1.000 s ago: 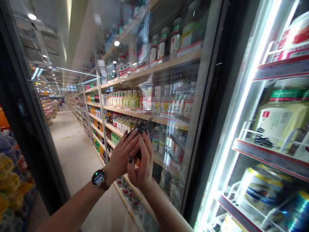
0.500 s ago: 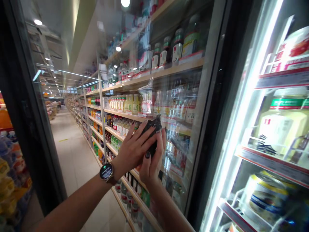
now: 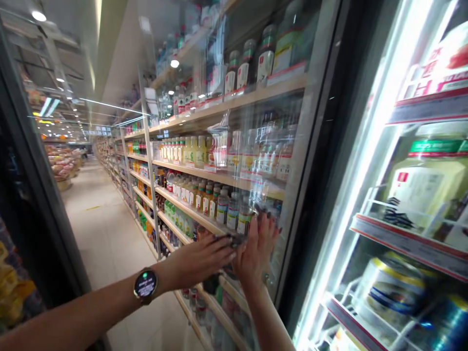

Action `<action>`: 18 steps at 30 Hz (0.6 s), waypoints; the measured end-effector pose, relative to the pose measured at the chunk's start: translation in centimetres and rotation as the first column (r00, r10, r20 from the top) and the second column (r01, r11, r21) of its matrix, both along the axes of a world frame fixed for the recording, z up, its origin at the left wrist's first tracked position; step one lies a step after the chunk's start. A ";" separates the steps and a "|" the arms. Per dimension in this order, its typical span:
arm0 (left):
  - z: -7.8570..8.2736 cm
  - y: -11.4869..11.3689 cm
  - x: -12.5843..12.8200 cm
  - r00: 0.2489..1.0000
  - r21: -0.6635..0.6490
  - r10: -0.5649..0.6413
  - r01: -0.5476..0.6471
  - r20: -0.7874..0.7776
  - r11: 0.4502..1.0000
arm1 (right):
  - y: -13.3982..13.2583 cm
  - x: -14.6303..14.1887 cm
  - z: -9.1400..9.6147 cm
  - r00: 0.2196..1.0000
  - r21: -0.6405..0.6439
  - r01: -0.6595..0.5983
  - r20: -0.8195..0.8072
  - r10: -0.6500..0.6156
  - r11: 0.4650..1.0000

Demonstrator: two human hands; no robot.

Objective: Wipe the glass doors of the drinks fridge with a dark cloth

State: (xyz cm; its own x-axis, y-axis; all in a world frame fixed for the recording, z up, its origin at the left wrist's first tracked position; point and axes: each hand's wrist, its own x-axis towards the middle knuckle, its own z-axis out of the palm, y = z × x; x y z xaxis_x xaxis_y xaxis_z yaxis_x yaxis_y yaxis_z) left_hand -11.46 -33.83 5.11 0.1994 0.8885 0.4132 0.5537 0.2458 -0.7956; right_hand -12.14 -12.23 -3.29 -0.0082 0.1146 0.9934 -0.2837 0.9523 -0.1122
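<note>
supermarket aisle [image 3: 106,229], left hand [image 3: 197,263] and right hand [image 3: 256,251] at glass cooler door [image 3: 292,146].

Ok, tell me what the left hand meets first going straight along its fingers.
Most likely the right hand, just past the left hand's fingertips. A small dark object sits right at that gap, so it may come first. Depth is unclear, and the glass cooler door could also interfere.
</note>
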 end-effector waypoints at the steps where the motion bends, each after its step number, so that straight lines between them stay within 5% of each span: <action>1: -0.6 -0.7 0.0 0.999 -0.131 -0.035 0.036 0.013 0.991 | 0.0 0.0 0.0 1.000 0.005 0.001 -0.002 -0.001 1.000; 3: 1.7 -2.9 -0.2 0.998 -0.247 -0.031 0.045 0.059 0.968 | 0.1 0.0 0.0 1.000 0.005 0.003 -0.002 -0.003 1.000; 5: 7.3 -5.3 -0.4 0.996 -0.148 0.053 -0.043 0.066 0.988 | 0.1 0.0 0.1 1.000 0.007 0.005 -0.005 -0.005 1.000; 7: 13.2 -7.2 -0.4 0.987 0.154 0.145 -0.153 0.064 0.976 | 0.1 0.1 0.1 1.000 0.007 0.002 -0.015 -0.002 1.000; 9: 16.1 -7.9 -0.3 0.978 0.508 0.190 -0.205 0.081 0.837 | 0.2 0.2 0.1 1.000 0.005 -0.007 -0.024 0.007 1.000; 11: 14.0 -7.6 0.0 0.978 0.693 0.198 -0.191 0.070 0.695 | 0.3 0.2 0.1 1.000 0.011 -0.016 -0.023 0.016 1.000; 12: 11.3 -7.2 0.2 0.979 0.694 0.196 -0.179 0.056 0.697 | 0.3 0.2 0.1 1.000 0.016 -0.020 -0.023 0.020 1.000; 14: 4.3 -6.5 0.6 0.980 0.521 0.193 -0.190 0.050 0.832 | 0.4 0.2 0.1 0.999 0.024 -0.027 -0.025 0.028 0.999; 16: -1.6 -6.9 1.0 0.976 0.162 0.204 -0.213 0.070 0.963 | 0.6 0.2 0.0 0.999 0.027 -0.029 -0.025 0.030 0.999; 18: -3.5 -8.5 1.1 0.978 -0.126 0.188 -0.176 0.090 0.976 | 0.6 0.2 -0.1 0.999 0.028 -0.029 -0.022 0.030 0.999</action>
State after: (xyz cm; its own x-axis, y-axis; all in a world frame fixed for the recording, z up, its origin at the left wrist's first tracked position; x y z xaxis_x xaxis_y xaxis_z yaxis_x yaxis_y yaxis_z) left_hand -10.40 -42.36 1.57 -0.0079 0.9493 0.3142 0.5869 0.2588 -0.7672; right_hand -11.94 -11.61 -3.41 0.0116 0.0870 0.9961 -0.3136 0.9463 -0.0790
